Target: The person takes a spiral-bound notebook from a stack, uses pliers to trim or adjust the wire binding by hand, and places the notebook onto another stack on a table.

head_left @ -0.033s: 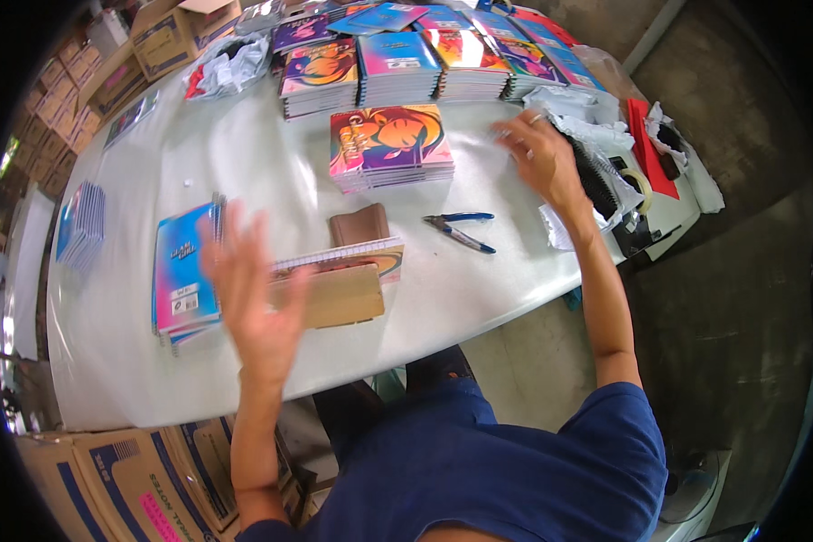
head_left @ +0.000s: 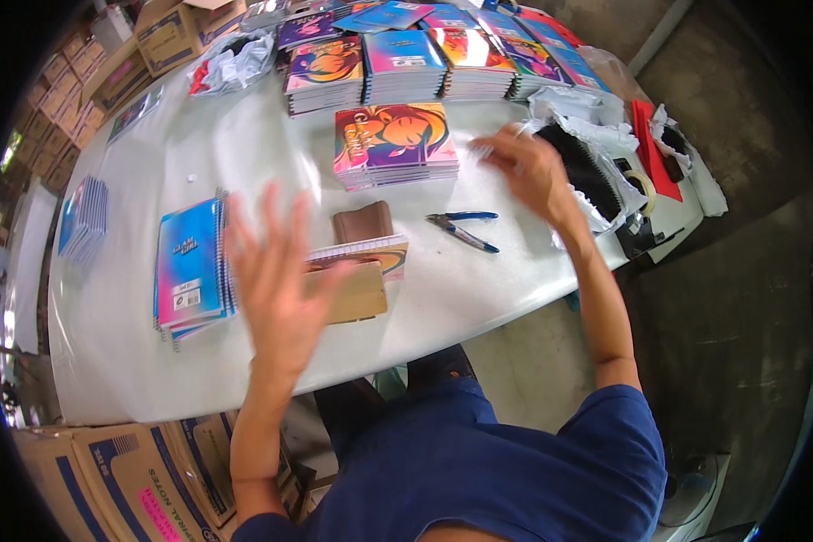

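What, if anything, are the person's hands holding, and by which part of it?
The left hand is spread open and holds nothing. The right hand is curled and blurred, so whether it pinches anything cannot be told.

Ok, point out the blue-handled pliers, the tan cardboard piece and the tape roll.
Blue-handled pliers (head_left: 472,216): head view, on the far handle.
Tan cardboard piece (head_left: 359,294): head view, on its near face.
Tape roll (head_left: 649,190): head view, on the ring's right side.

Bright glare across white table (head_left: 266,154), motion-blurred hands (head_left: 278,275) (head_left: 528,172), curved dark edges.
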The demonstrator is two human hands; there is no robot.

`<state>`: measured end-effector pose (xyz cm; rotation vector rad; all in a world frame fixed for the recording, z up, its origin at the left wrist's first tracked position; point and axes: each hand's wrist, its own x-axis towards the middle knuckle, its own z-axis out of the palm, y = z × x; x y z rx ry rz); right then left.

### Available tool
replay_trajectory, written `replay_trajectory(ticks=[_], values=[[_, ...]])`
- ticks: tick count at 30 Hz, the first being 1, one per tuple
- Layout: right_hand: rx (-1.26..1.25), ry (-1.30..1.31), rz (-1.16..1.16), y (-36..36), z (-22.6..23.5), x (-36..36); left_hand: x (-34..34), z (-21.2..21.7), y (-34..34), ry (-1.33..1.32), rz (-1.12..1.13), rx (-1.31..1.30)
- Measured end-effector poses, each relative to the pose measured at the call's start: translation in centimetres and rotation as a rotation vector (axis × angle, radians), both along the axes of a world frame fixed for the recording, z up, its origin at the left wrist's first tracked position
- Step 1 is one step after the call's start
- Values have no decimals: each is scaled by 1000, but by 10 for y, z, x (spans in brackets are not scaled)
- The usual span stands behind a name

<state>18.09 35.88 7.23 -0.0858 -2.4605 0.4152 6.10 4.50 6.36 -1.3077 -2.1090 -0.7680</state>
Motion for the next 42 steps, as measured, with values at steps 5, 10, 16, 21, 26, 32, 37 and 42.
replay_trajectory(ticks=[5,10,16,21,26,32,37,42], values=[[-603,-220,200,-82,-6,2,5,-5,47,-51,-42,-386],[-749,-236,315,-84,-18,-2,4,-13,50,-167,-96,-433],[-513,-320,285,-87,-8,3,4,-19,49,-119,-93,-389],[-190,-99,333,-95,-12,5,11,-7,51,-186,-193,-278],[-531,-711,603,-42,-19,-32,19,-17,52,-43,-170,-509],[-169,-435,770,-53,-89,-104,16,-13,50,-22,-174,-591],[2,-533,504,-47,-97,-93,10,-16,45,-97,-198,-450],[-809,-482,860,-7,-24,-55,4,-22,43,2,27,-139]])
